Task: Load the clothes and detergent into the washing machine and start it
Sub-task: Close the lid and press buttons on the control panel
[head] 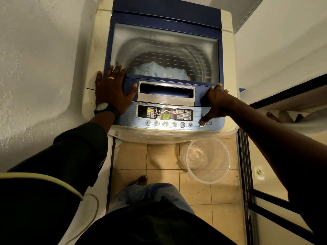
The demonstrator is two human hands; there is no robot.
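Note:
A top-loading washing machine (228, 50) with a blue lid stands in front of me. Its glass lid (164, 43) is down, and light blue clothes (159, 69) show through it in the drum. The control panel (164, 114) is lit, with green digits reading 39. My left hand (113, 91) lies flat with fingers spread on the lid's front left corner. My right hand (216, 101) rests on the lid's front right corner, its index finger pointing down onto the start/pause button (201, 123). No detergent is in view.
A clear plastic bucket (208, 160) stands on the tiled floor just right of my feet, under the machine's front. A rough white wall (44, 68) runs along the left. A dark-framed sliding door (247, 174) borders the right.

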